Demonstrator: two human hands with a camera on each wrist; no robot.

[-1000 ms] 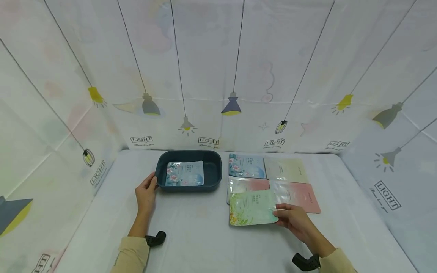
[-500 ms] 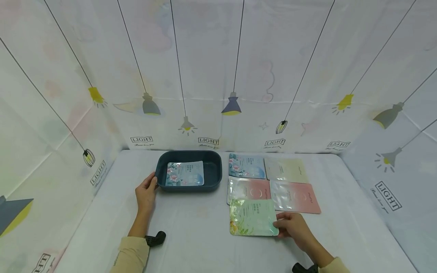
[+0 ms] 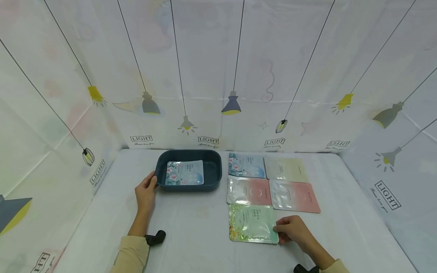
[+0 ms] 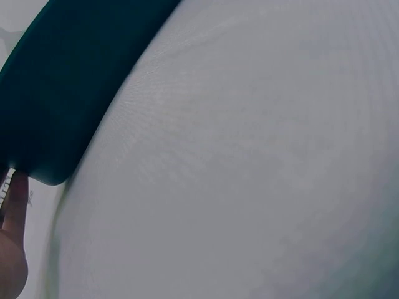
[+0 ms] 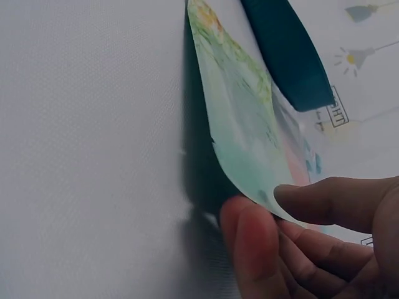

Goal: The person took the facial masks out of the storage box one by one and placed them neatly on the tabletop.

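My right hand [image 3: 292, 230] pinches the right edge of a green sheet mask packet [image 3: 254, 223] between thumb and fingers. In the right wrist view the packet [image 5: 243, 118] tilts slightly, its near edge above the cloth with a shadow below. My left hand [image 3: 146, 192] grips the left end of a dark teal plastic basin [image 3: 218, 167] at its near corner. Inside the basin lies a blue floral sheet mask packet [image 3: 184, 173]. In the left wrist view only part of the hand shows beside the basin wall [image 4: 68, 87].
Behind the green packet lie two pink-and-silver packets [image 3: 249, 190], a blue floral packet [image 3: 246, 165] and a pale yellow packet [image 3: 286, 169], in rows. A white cloth [image 3: 191, 231] covers the table. Lamp-printed sheeting [image 3: 211, 68] stands around the back and sides.
My right hand has drawn the green packet toward me, off the pink packets and down in front of them. The left hand and the basin have stayed in place.
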